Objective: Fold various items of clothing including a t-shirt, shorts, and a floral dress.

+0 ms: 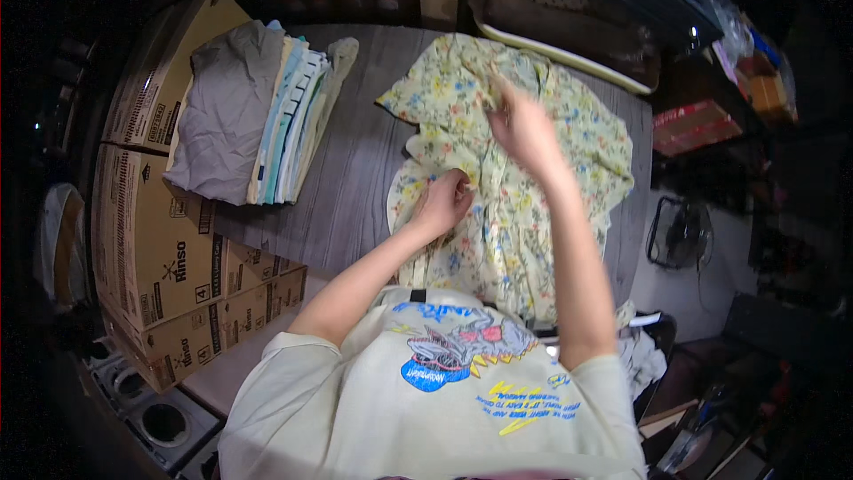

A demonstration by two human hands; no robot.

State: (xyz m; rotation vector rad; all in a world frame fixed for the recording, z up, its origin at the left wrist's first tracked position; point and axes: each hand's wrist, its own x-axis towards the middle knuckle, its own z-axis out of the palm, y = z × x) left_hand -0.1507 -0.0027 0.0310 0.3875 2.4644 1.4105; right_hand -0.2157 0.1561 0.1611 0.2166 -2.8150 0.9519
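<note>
A cream floral garment [460, 260] with yellow, blue and red flowers lies spread, partly rumpled, on a grey wood-grain table [353, 140]. At its middle left, my left hand [443, 203] has its fingers curled and seems to pinch a small bit of the cloth. My right hand [526, 130] is over the upper part of the garment, fingers pointing to the far edge. That hand is a little blurred, so whether it grips cloth cannot be told. The near end of the garment reaches down to my shirt front.
At left on the table is a stack of folded clothes [230, 107], grey cloth outermost. Cardboard cartons [160, 233] are piled beside the table. A cream-rimmed tray [566, 57] borders the far edge. A fan [680, 233] and white cloth [643, 360] are at right.
</note>
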